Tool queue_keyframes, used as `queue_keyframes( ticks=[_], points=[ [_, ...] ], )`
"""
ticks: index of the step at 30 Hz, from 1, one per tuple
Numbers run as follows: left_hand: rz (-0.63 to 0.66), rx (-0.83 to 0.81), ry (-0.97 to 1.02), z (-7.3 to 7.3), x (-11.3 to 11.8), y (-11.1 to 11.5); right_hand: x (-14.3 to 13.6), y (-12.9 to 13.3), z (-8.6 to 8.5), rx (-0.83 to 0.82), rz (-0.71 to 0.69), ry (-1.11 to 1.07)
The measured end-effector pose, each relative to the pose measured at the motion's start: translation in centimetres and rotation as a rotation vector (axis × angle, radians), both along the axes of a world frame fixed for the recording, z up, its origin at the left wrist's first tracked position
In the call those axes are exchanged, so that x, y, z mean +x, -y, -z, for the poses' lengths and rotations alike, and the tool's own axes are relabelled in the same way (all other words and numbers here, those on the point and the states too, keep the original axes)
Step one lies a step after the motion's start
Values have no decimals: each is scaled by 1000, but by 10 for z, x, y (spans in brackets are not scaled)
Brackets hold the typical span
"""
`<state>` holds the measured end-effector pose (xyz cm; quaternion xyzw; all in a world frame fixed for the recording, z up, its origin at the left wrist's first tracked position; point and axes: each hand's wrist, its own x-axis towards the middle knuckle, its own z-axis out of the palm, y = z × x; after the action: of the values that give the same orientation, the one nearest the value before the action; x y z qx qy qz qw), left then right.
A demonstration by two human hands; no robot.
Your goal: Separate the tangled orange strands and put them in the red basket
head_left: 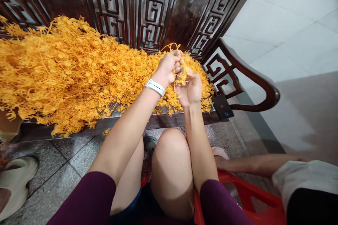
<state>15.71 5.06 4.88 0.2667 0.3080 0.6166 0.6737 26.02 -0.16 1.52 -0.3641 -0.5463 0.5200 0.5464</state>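
Note:
A long heap of orange-yellow artificial sprigs [79,66] lies along a dark wooden bench. Over its right end, my left hand [169,66], with a white watch band on the wrist, is closed round some yellow stems that loop out above the fingers. Close against it on the right, my right hand [190,88] is turned palm up, its fingers curled around the yellow sprig [182,74] between the two hands. The fingertips of my right hand are partly hidden by the sprig.
The carved wooden backrest [155,3] rises behind the heap. A curved armrest [271,95] and a dark phone-like object [224,106] are at the right end. A red stool [248,197] and another person's leg [250,164] are at lower right; a beige shoe [19,179] is at lower left.

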Motion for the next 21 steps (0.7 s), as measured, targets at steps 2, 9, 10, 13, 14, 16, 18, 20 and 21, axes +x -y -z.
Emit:
queue_keyframes(
  ticks=[2,9,10,13,14,16,18,20,21],
  points=[
    [53,-13,46,-6,-3,8,1,1,-3,-36,-10,-57],
    [270,-91,68,-12,-6,16,7,0,-8,-302,-144,-328],
    [275,-101,61,-11,-7,14,8,-4,-7,-337,-171,-352],
    [305,-136,6,-5,-12,7,9,-14,-4,-384,-238,-403],
    [344,-139,-30,-4,-15,5,10,-16,-3,-387,-259,-418],
    [416,-114,-114,-1,-21,0,10,-18,0,-387,-306,-441],
    [423,-60,-188,-1,-25,-3,11,-18,2,-383,-347,-456],
    [368,-26,-254,-2,-27,-4,10,-16,2,-369,-353,-456],
    [335,-18,-288,-3,-28,-4,9,-15,1,-359,-342,-451]
  ],
)
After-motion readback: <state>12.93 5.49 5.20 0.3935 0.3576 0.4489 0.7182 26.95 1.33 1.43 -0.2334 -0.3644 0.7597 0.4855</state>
